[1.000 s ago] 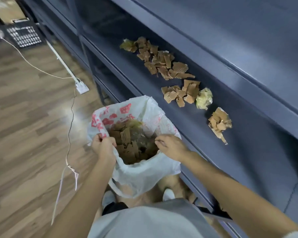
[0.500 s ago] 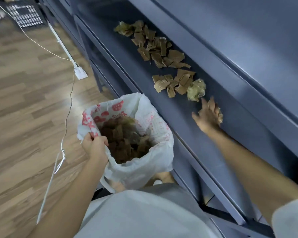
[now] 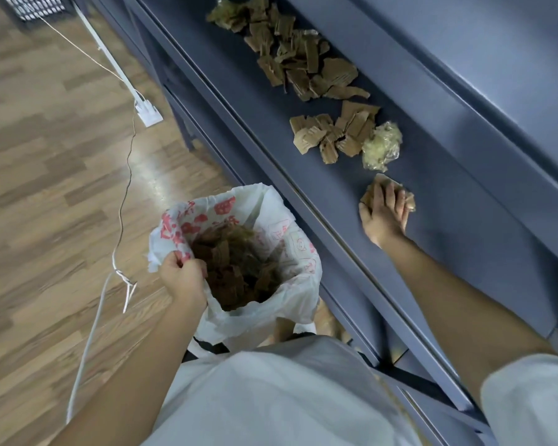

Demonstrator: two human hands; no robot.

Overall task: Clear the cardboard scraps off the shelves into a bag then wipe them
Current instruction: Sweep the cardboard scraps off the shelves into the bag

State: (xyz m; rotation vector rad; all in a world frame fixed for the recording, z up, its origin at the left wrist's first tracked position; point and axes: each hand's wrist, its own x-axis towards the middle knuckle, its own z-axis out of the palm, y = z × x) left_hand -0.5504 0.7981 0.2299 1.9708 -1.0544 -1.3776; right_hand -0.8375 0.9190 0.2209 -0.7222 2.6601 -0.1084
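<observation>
My left hand (image 3: 182, 276) grips the rim of a white plastic bag (image 3: 281, 249) with red print, held beside the shelf edge; brown cardboard scraps fill its inside. My right hand (image 3: 384, 214) lies on a small clump of cardboard scraps (image 3: 369, 194) on the blue-grey shelf (image 3: 464, 226), fingers curled over it. Just beyond sits a crumpled ball of clear plastic (image 3: 382, 146), then a cluster of scraps (image 3: 332, 133), and a larger heap of scraps (image 3: 300, 56) further along the shelf.
A higher shelf board (image 3: 496, 59) overhangs on the right. On the wooden floor at left lie a white cable (image 3: 123, 201) and a white power strip (image 3: 147, 112). A dark crate (image 3: 33, 6) stands at the top left.
My right hand left the bag, reached onto the shelf and closed over the nearest clump of scraps. The left hand kept hold of the bag.
</observation>
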